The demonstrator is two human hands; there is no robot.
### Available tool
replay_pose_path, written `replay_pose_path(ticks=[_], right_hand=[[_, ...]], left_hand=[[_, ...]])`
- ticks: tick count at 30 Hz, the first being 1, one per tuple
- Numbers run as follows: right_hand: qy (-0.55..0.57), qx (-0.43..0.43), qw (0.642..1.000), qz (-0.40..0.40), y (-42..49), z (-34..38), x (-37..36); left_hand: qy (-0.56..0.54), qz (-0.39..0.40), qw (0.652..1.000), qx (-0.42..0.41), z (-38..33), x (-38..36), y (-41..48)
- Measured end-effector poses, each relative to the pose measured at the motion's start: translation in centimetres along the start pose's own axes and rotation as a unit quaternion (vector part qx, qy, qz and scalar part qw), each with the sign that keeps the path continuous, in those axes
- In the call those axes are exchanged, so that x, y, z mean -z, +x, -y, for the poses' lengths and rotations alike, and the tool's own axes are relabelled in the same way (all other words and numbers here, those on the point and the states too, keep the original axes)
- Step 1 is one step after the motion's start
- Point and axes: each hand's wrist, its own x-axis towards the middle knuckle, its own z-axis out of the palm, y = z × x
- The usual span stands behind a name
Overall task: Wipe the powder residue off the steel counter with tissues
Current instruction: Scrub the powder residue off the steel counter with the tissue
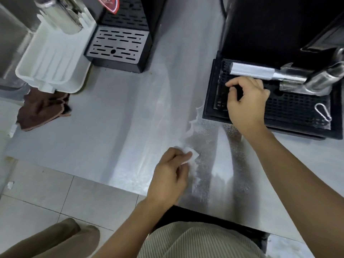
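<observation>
Wiping at front edge of grey steel worktop (111, 118), pinching white tissue (192, 155) in left hand (170, 174) fingers (183, 156); right hand (245, 103) grip unclear. Next, probably sweeping through speckled powder (206, 164).

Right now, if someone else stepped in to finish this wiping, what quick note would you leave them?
Left hand pinches a white tissue on the steel counter.
Right hand rests on the black drip tray, holding nothing visible.
Done: one streak wiped through the powder.
Left: speckled powder residue beside the tissue and in front of the tray.
</observation>
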Motion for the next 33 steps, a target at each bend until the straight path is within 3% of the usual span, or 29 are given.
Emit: replay_pose_path(ticks=[2, 5, 9, 15, 18, 21, 25, 30, 33], right_hand=[[-0.021, -0.006, 1.000, -0.008, 0.0, -0.1, -0.2], [-0.061, -0.002, 0.998, -0.026, 0.0, 0.3, -0.7], [-0.126, 0.027, 0.991, -0.028, -0.1, 0.5, -1.1], [-0.185, 0.010, 0.982, -0.028, -0.2, 0.7, -1.5], [-0.194, 0.014, 0.980, -0.033, -0.2, 0.7, -1.5], [-0.195, 0.015, 0.980, -0.036, -0.2, 0.8, -1.5], [-0.193, 0.013, 0.980, -0.037, -0.1, 0.8, -1.5], [-0.184, 0.019, 0.982, -0.047, -0.2, 0.8, -1.6], [-0.183, 0.020, 0.982, -0.051, -0.3, 0.7, -1.6]], left_hand=[[-0.022, -0.047, 0.998, 0.021, 0.4, 2.2, 2.0], [0.058, -0.128, 0.989, 0.038, 2.4, 4.8, 6.6], [0.115, -0.081, 0.990, -0.015, 3.2, 3.6, 8.3], [0.057, 0.034, 0.995, -0.081, 0.8, 0.5, 3.7], [-0.005, -0.017, 0.999, -0.051, 1.1, 2.3, 7.5], [0.040, -0.079, 0.994, -0.064, 1.7, 3.1, 13.8], [0.101, -0.004, 0.986, -0.130, 2.2, 1.2, 17.5], [0.110, 0.039, 0.973, -0.199, 2.9, 0.4, 10.9], [0.077, 0.110, 0.973, -0.186, 2.8, 1.3, 7.9]])
